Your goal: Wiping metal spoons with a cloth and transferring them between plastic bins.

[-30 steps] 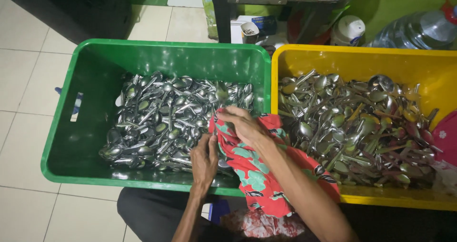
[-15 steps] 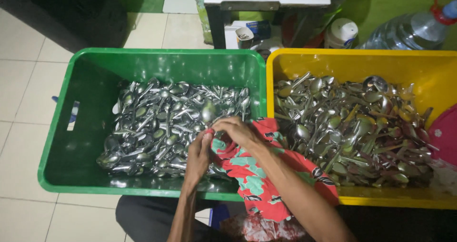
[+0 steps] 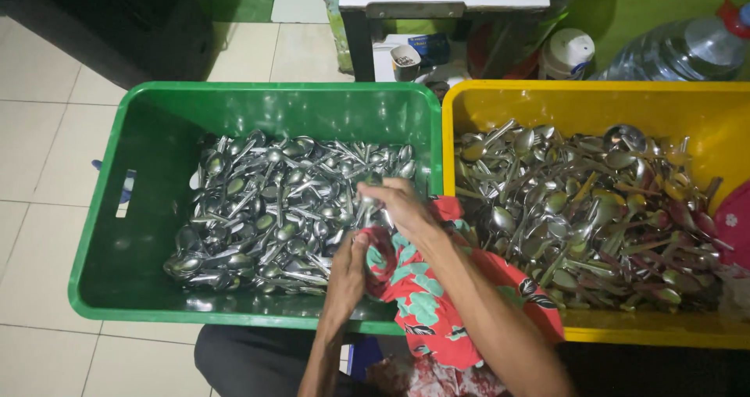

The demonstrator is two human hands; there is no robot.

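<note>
Your right hand (image 3: 398,205) sits over the near right corner of the green crate (image 3: 101,233), fingers curled down into the pile of spoons (image 3: 273,209). They appear closed around a spoon handle, though the hold itself is hidden under your knuckles, so you cannot tell for sure.

Your left hand (image 3: 349,268) is just below it, fingers pinched on a fold of the red floral cloth (image 3: 422,295). The cloth drapes from that grip over the shared rims and back toward your lap.

Change since half a second ago: the spoon that stood up, bowl visible, between your two hands is no longer raised. Your right hand has gone forward and down onto the pile, and your left has dropped back with the cloth. Judged from that, one wiped spoon has likely just gone into the green crate, and the wiping work goes on spoon by spoon.

Against the frame a second back: hands then were bunched together on the cloth at the same corner; now they are apart, right ahead of left.

The yellow crate (image 3: 726,100) to your right holds a looser, mixed heap of cutlery (image 3: 578,209). Neither hand touches it.

A big clear water bottle (image 3: 680,49) stands behind on the floor.
</note>
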